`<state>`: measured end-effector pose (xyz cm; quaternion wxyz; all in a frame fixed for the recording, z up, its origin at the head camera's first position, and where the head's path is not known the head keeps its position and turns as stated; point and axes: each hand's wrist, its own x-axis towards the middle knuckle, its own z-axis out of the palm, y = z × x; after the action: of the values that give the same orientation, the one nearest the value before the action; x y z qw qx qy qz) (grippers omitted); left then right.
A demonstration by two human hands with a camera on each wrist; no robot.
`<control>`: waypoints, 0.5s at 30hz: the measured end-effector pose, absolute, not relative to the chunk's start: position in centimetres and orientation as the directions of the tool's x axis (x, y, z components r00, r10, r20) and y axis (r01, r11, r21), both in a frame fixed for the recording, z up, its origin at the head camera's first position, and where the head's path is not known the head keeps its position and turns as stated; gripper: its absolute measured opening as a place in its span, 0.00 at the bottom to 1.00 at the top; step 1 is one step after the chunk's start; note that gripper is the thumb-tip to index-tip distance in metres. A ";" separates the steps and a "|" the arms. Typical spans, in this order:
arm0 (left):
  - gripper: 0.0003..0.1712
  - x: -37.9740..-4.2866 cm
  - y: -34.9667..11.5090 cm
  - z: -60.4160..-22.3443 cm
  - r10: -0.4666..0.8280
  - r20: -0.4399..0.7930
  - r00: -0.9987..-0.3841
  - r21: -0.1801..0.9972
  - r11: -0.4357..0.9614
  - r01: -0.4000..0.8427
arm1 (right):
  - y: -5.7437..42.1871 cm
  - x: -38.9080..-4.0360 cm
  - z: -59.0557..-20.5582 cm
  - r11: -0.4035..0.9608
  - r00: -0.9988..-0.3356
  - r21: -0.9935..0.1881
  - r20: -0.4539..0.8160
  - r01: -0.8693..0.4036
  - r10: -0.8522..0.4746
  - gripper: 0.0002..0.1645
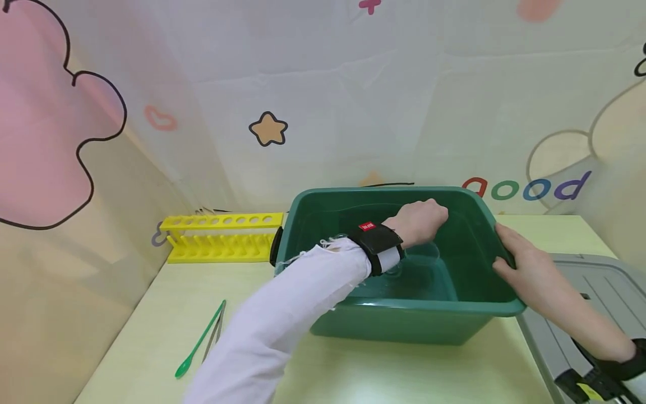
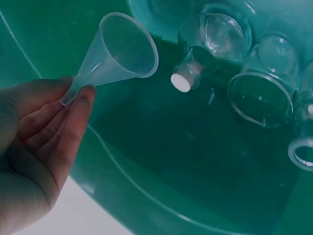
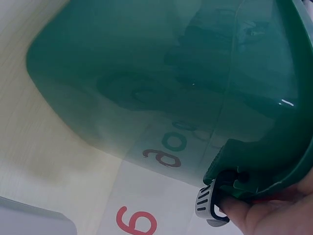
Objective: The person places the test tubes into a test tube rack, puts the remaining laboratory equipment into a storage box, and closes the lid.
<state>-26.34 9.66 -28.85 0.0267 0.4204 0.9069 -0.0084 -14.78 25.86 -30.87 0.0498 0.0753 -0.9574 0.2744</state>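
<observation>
tabletop (image 1: pixel 363 373) bears 1 bin (image 1: pixel 388 326) before printed backdrop (image 1: pixel 333 134).

"good" lettering (image 1: pixel 526 191) on backdrop (image 1: pixel 343 123), illegible red label (image 1: pixel 367 226) on wrist strap (image 1: pixel 378 242)

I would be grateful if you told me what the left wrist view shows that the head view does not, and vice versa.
Only the left wrist view shows the clear funnel that the left hand pinches, and the white stopper.

Only the head view shows the yellow rack, the green spoon and the right hand.

Both share the left hand and the green bin, though the left wrist view shows only part of the bin.
</observation>
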 end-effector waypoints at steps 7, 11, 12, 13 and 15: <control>0.11 -27.0 10.7 -30.1 0.753 -0.055 -0.656 -0.058 0.653 0.755 | 25.9 -14.8 -30.8 0.839 -0.984 -0.518 0.131 -0.169 -0.117 0.36; 0.11 -27.3 11.1 -30.7 0.756 -0.050 -0.653 -0.093 0.647 0.757 | 25.9 -14.7 -30.8 0.841 -0.984 -0.514 0.138 -0.168 -0.113 0.36; 0.12 -27.4 11.2 -30.9 0.757 -0.048 -0.652 -0.100 0.646 0.757 | 25.9 -14.7 -30.8 0.841 -0.984 -0.514 0.141 -0.170 -0.112 0.36; 0.12 -27.4 11.3 -31.1 0.758 -0.046 -0.651 -0.102 0.645 0.758 | 26.0 -14.7 -30.8 0.840 -0.983 -0.514 0.143 -0.171 -0.112 0.36; 0.12 -27.5 11.4 -31.4 0.764 -0.044 -0.644 -0.107 0.637 0.763 | 26.1 -14.7 -30.8 0.839 -0.983 -0.517 0.146 -0.173 -0.113 0.36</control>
<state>-27.47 11.45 -31.37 -0.0028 0.4221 0.9047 -0.0580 -14.70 26.06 -30.85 0.0547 0.0745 -0.9572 0.2742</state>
